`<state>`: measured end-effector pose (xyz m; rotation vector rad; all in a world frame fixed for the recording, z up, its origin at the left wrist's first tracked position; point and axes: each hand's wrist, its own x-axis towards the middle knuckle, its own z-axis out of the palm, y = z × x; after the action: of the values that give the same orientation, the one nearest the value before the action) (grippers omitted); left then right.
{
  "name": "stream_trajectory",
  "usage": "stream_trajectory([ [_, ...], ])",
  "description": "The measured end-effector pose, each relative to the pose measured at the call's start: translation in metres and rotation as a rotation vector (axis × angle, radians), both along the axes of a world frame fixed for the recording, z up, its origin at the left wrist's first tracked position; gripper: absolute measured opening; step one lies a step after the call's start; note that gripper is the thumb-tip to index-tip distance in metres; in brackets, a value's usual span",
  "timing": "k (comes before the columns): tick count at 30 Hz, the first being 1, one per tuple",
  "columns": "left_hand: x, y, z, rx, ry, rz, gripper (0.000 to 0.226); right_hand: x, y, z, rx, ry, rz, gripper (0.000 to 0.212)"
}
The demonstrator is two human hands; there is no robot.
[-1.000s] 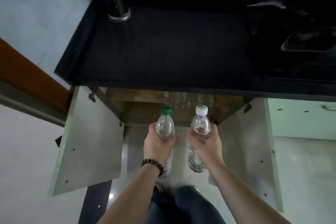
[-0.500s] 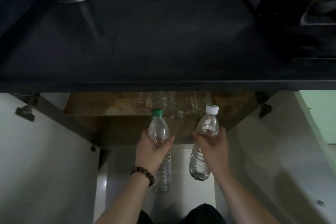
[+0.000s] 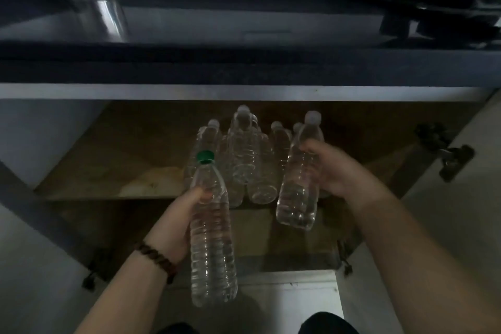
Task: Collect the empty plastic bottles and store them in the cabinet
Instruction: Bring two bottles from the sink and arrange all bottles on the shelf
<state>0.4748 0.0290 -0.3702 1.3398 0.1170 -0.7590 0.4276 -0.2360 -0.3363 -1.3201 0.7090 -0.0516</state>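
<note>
left hand: left hand (image 3: pixel 177 221), beaded bracelet (image 3: pixel 157 260) on wrist, fingers wrapped round the green-cap bottle (image 3: pixel 211 233) at its upper body, closed tight on it
right hand: right hand (image 3: pixel 339 171) clamped on the white-cap bottle (image 3: pixel 299 173), grip mid-body from the right side
green-cap bottle: upright, in the air, near side of the cabinet opening, not yet over the shelf
white-cap bottle: upright, slightly tilted, base just at the shelf's near edge, farther in than the green one; blurred
cabinet: cabinet (image 3: pixel 113 149) under the dark counter (image 3: pixel 244 68), both doors swung open, wooden shelf (image 3: pixel 89 184) visible
stored bottles: cluster of clear stored bottles (image 3: pixel 244 154) standing mid-shelf, far of both hands; count unclear, several overlap
done: a batch already sits inside; two more picked up and brought to the opening
left: set both held bottles down on the shelf, likely beside the cluster, free shelf on the left; let go; probably shut the doors
other bottles still to collect: cannot tell, none in view outside the cabinet
progress guess: late stage, placing phase
</note>
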Motion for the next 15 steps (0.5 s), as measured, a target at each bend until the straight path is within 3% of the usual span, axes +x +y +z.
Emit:
stream_trajectory([
  [3, 0.007, 0.002, 0.001, 0.042, -0.023, -0.019, 0.038, 0.027, -0.006, 0.006, -0.248, 0.073, -0.005, 0.065],
  [5, 0.01, 0.005, 0.005, 0.094, -0.023, -0.035, 0.054, 0.038, -0.008, 0.012, -0.377, 0.099, 0.038, 0.07],
  [7, 0.013, 0.002, 0.014, 0.147, -0.018, -0.058, 0.069, 0.049, -0.01, 0.015, -0.501, 0.117, 0.087, 0.065],
  [11, 0.025, -0.013, 0.034, 0.347, -0.153, 0.079, 0.073, 0.068, -0.011, 0.015, -0.673, 0.19, 0.123, 0.055],
  [15, 0.056, -0.031, 0.059, 0.312, -0.179, 0.161, 0.06, 0.076, -0.008, 0.015, -0.794, 0.23, 0.227, 0.039],
])
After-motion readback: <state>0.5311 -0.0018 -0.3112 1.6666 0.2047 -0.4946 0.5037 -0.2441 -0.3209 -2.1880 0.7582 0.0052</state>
